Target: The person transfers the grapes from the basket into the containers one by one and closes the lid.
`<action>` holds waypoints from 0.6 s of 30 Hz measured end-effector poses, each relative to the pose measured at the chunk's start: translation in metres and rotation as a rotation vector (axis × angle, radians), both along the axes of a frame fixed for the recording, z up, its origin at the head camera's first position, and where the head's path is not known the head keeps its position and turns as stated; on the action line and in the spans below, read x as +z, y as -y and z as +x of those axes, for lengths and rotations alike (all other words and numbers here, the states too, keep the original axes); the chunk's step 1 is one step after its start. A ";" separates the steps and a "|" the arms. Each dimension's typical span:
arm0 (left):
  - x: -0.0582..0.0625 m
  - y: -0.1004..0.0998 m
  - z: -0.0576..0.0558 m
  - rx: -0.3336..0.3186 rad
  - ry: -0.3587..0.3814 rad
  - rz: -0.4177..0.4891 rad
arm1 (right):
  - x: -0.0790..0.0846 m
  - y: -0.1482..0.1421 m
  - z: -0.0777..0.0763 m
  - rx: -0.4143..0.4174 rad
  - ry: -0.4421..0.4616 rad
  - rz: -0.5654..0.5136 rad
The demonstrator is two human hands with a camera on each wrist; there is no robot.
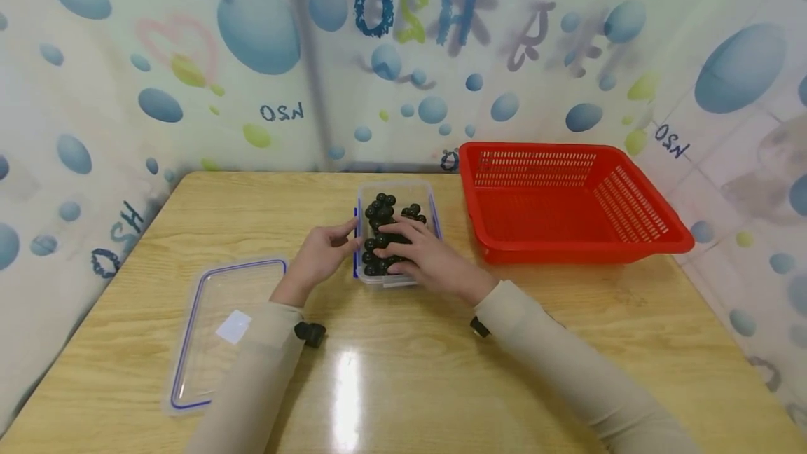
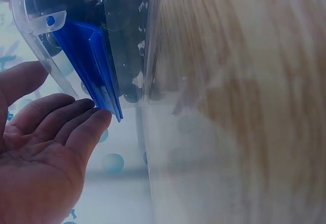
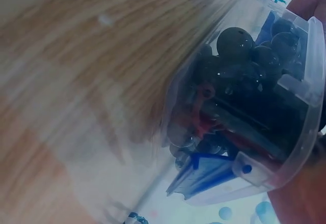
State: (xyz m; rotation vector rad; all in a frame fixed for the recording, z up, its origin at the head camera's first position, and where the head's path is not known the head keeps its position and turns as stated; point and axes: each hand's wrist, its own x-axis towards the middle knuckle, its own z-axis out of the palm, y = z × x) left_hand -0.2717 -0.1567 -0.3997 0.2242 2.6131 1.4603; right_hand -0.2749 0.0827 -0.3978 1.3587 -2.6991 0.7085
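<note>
A clear plastic food container (image 1: pixel 396 280) with blue side latches stands on the table, holding clusters of dark, glossy round balls (image 1: pixel 381 210) that look like black grapes. At its left side, my left hand (image 1: pixel 323 254) touches the wall with thumb near the rim and fingers extended. The left wrist view shows those fingertips right at a hanging blue latch (image 2: pixel 94 66). My right hand (image 1: pixel 429 258) reaches over the near right edge and rests on the dark balls with spread fingers. Through the wall, the right wrist view shows something reddish (image 3: pixel 204 112) among them.
A clear lid (image 1: pixel 208 342) with a blue seal and a white square label lies at the left, partly under the left forearm. A red perforated plastic basket (image 1: pixel 536 219) stands right of the container. A bubble-patterned curtain (image 1: pixel 391 111) hangs behind the wooden table (image 1: pixel 416 370).
</note>
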 end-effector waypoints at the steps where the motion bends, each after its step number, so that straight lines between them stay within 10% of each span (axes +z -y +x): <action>1: 0.000 0.000 0.000 0.000 -0.002 -0.003 | -0.001 0.000 0.000 0.002 -0.001 0.000; 11: 0.001 0.002 0.006 -0.011 -0.034 -0.113 | 0.009 -0.003 0.008 -0.036 0.119 -0.017; 18: 0.039 0.076 0.051 0.099 -0.127 -0.418 | 0.038 0.041 0.042 -0.132 -0.096 -0.200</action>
